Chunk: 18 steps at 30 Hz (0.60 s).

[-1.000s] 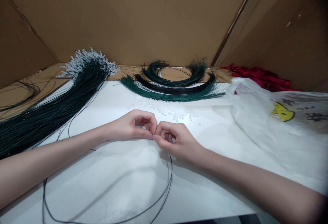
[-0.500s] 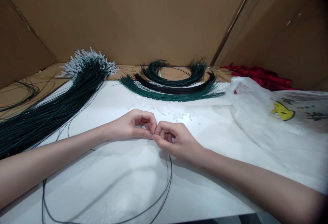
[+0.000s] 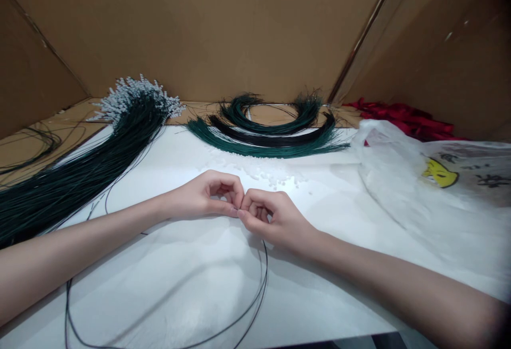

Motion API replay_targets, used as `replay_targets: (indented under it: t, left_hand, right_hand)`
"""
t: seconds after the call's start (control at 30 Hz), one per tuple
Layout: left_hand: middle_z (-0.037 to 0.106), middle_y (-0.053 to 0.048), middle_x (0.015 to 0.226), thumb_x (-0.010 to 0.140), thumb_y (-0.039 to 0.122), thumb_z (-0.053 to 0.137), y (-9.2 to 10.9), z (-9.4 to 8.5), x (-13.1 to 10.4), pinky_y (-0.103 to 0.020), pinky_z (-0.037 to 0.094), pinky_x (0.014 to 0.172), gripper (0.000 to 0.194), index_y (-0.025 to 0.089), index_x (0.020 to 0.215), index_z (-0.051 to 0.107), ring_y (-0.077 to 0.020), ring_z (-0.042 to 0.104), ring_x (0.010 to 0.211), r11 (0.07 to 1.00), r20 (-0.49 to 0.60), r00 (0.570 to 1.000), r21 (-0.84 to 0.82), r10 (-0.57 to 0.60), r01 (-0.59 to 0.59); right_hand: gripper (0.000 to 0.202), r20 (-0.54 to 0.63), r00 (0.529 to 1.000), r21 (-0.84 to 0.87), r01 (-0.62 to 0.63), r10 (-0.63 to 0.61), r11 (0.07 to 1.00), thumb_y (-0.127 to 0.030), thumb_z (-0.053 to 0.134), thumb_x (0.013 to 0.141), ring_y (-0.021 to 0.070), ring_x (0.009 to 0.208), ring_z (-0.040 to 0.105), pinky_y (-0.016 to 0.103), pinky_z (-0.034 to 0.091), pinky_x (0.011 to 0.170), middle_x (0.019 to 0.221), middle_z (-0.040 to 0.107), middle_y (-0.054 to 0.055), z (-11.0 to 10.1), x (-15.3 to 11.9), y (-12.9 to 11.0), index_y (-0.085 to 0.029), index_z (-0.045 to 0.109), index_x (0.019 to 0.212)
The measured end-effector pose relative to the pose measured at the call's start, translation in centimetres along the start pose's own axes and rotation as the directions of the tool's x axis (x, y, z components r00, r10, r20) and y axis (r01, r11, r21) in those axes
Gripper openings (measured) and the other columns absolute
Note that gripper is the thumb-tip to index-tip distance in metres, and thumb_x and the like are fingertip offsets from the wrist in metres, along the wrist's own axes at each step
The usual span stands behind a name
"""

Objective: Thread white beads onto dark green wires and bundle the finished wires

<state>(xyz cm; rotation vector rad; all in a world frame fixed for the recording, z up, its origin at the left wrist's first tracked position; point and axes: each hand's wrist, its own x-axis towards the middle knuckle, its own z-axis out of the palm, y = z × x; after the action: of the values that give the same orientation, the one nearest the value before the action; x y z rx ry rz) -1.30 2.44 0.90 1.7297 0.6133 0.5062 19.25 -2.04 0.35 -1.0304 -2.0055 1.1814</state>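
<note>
Over the middle of the white tabletop, my left hand and my right hand meet at their fingertips. Each is closed in a pinch, and the thin dark cord between them is mostly hidden by the fingers. Below my right hand the dark cord hangs down and curves in a wide loop toward the bottom left, passing under my left forearm. Small white beads lie scattered just behind my hands.
At the left lies a big bundle of dark green cords with white beaded ends. Curved green and black strands rest behind the beads. A clear plastic bag and red ribbon are at the right. Cardboard walls stand behind.
</note>
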Motion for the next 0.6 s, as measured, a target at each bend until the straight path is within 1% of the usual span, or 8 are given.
replay_targets:
  t: [0.27,0.6]
  left_hand:
    - [0.064,-0.001,0.081,0.082,0.019,0.073,0.09,-0.02,-0.11,-0.021,0.047,0.072,0.012,0.013,0.083,0.063,-0.0100,0.058,0.075,1.000,0.002,1.000,0.001,0.016,-0.016]
    - [0.064,-0.002,0.082,0.082,0.021,0.073,-0.02,0.00,-0.02,-0.022,0.048,0.073,0.012,0.013,0.082,0.063,-0.0109,0.058,0.076,1.000,-0.002,1.000,0.008,0.026,-0.026]
  right_hand:
    - [0.012,-0.004,1.000,-0.001,-0.005,0.005,1.000,-0.015,0.057,0.082,0.0069,0.053,0.038,0.021,0.032,0.052,0.057,0.043,-0.007,0.02,0.01,-0.08,-0.018,0.053,0.071]
    - [0.012,-0.005,1.000,-0.011,0.002,-0.002,1.000,-0.015,0.057,0.082,0.0070,0.053,0.038,0.020,0.032,0.052,0.057,0.043,-0.007,0.03,-0.06,-0.15,-0.018,0.053,0.071]
